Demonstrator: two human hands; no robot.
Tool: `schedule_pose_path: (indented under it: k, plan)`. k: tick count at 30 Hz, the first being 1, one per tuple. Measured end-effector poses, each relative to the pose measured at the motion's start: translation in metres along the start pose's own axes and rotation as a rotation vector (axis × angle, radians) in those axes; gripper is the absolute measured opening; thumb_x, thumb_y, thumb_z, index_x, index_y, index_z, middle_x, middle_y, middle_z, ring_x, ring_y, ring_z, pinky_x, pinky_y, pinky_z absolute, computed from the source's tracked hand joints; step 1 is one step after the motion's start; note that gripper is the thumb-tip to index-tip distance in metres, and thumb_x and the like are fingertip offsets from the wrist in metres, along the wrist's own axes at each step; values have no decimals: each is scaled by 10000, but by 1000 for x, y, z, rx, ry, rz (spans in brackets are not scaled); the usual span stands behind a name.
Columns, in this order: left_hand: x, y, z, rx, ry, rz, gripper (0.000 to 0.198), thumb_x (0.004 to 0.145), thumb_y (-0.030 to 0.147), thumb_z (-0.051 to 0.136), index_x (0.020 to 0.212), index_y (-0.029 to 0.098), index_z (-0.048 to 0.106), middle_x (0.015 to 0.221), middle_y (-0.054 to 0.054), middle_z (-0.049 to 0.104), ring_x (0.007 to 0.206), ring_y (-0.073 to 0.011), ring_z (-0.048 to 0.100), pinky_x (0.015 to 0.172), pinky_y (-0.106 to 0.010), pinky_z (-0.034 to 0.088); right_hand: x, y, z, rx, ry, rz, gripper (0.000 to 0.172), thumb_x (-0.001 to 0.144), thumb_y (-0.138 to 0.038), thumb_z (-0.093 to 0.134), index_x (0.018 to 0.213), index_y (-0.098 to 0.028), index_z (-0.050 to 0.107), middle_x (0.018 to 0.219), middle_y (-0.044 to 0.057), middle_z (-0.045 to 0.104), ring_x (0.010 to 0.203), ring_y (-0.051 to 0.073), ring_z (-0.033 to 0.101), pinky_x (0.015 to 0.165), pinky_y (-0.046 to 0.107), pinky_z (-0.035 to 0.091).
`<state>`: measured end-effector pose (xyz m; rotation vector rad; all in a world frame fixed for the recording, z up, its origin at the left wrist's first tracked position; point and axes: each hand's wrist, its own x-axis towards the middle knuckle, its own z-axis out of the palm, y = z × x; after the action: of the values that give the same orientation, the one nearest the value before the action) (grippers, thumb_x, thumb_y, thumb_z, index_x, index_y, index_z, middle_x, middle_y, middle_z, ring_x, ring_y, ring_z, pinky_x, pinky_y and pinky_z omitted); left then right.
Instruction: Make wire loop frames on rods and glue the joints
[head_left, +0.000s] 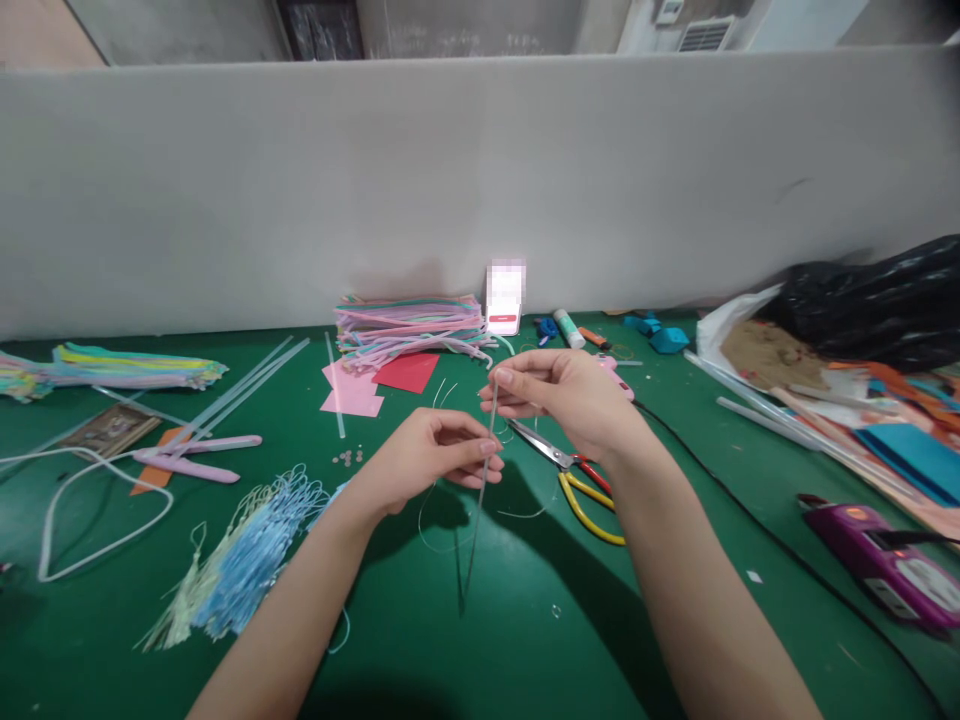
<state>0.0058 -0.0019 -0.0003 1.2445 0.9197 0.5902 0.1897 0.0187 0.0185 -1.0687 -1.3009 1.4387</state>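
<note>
Between the thumb and fingers of my right hand (574, 395), the upper end of a thin grey strand (478, 525) is pinched; it could be wire or cord. Lower down, my left hand (431, 455) closes its fingertips on the same strand, which hangs down in front of the table. Scissors (577, 485) with red and yellow handles lie just below my right hand, their blades partly open. Thin curved strands lie on the table around and beneath my hands. Blue and pale green tassels (255, 560) lie beside my left forearm, which partly covers them.
Fuzzy pastel stems (409, 330) and a lit phone (504, 298) stand along the white partition (450, 180). Pink paper (349, 390) and red paper (409, 372) lie ahead. A lilac flat iron (199, 462) is left; a purple power strip (877, 555) and black cable (735, 495) are right.
</note>
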Motion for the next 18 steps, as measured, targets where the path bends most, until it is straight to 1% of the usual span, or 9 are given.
schedule_pose_path:
  k: [3,5,7,8,9,11,12,15,18]
  plan:
    - [0,1,0,33,-16,11,260,777,390,716,853,145,672,849,-86,741,783,-193,714,737,-323,569,1,1,-2,-19,10,5,305,656,-442,797,765,-174,700,764,58,743,733,186,724,710,304,611]
    - [0,2,-6,186,9,28,293,829,445,639,890,159,663,889,-90,740,819,-200,709,735,-318,557,3,3,-5,-18,28,6,293,667,-422,795,773,-167,699,774,68,742,734,184,724,727,303,613]
    - [0,-1,-17,507,130,43,330,879,489,543,910,184,665,912,-83,734,845,-208,695,736,-317,535,5,5,-9,-6,48,13,254,689,-387,788,778,-166,703,790,77,741,734,182,725,742,302,614]
    - [1,-4,-24,730,240,45,339,890,499,511,906,201,671,908,-74,728,843,-212,684,741,-320,519,7,6,-11,0,56,21,235,698,-369,784,781,-164,705,799,83,740,734,182,726,746,299,615]
    - [3,-8,-31,851,330,29,312,872,480,545,901,199,678,933,-88,717,882,-240,665,789,-352,495,8,8,-12,4,62,33,219,704,-352,782,781,-162,707,803,88,740,734,183,728,745,297,617]
    - [8,-21,-43,951,437,-25,256,834,394,602,918,159,663,958,-146,688,938,-306,627,809,-407,467,12,13,-15,11,55,70,195,710,-318,783,778,-152,707,799,97,741,727,185,729,737,292,620]
    - [11,-28,-47,987,462,-47,235,805,358,637,925,156,657,967,-150,674,949,-314,616,812,-407,461,14,16,-15,15,47,94,185,709,-303,785,769,-146,707,788,98,743,717,182,728,726,287,622]
    - [23,-49,-49,1038,419,-51,264,758,346,704,952,173,656,965,-106,644,909,-273,621,827,-373,466,21,28,-16,39,2,186,156,705,-256,795,742,-134,706,752,90,746,688,161,723,686,247,622]
    - [33,-63,-42,1054,374,-25,230,808,291,678,1005,175,650,1034,-102,614,985,-255,601,886,-377,463,28,42,-15,56,-35,249,149,697,-234,805,730,-124,710,724,87,746,663,149,722,648,212,617]
